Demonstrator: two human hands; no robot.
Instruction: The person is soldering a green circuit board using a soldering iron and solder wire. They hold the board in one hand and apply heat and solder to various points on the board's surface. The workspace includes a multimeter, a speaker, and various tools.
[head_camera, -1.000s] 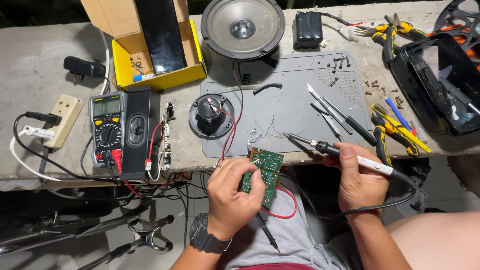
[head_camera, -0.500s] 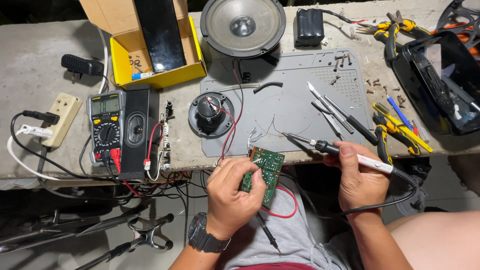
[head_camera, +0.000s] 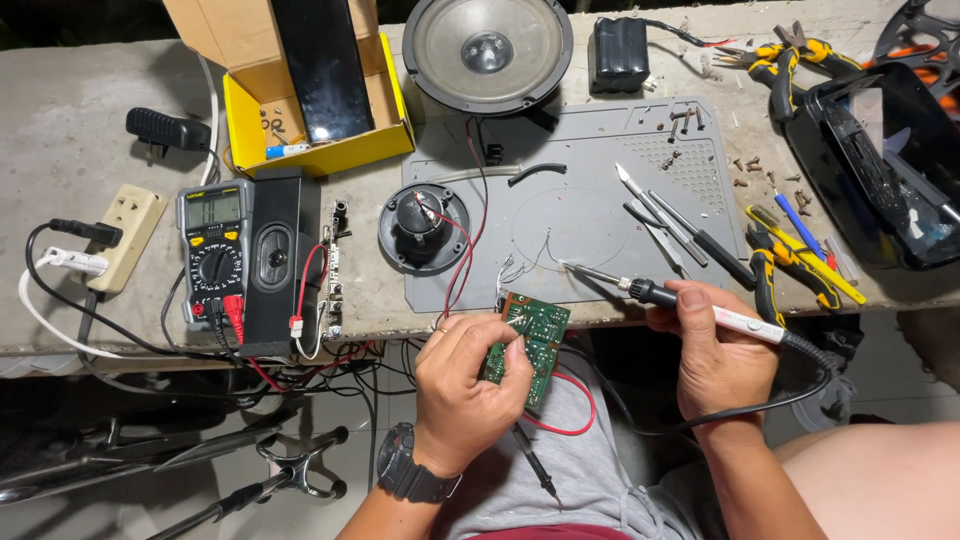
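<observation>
Head view, bench inventory, one person seated at the concrete worktop.

Item 1: green circuit board, one. Held just off the near edge of the grey work mat, tilted, component side partly hidden. Left hand grasps it, fingers closed across its face and lower edge. Judged light, stiff and brittle; best gripped by the bare edges, away from joints and the thin leads. Red wires run from it up to the small speaker, so it will not travel far without tugging.

Item 2: soldering iron, one. Right hand clenched round the white handle, thumb on top; metal tip lies over the mat, just beside the board's upper corner but apart from it. Judged light, hot at the tip; hold by the handle only. Its black cord trails off below the hand.

Also present:
- large speaker cone, one
- small speaker, one, magnet up
- multimeter, one
- black speaker box, one
- yellow cardboard box, one, open
- black battery pack, one
- yellow-handled pliers and cutters, at least three, near the right end
- loose screws, too many and too small to count
</observation>
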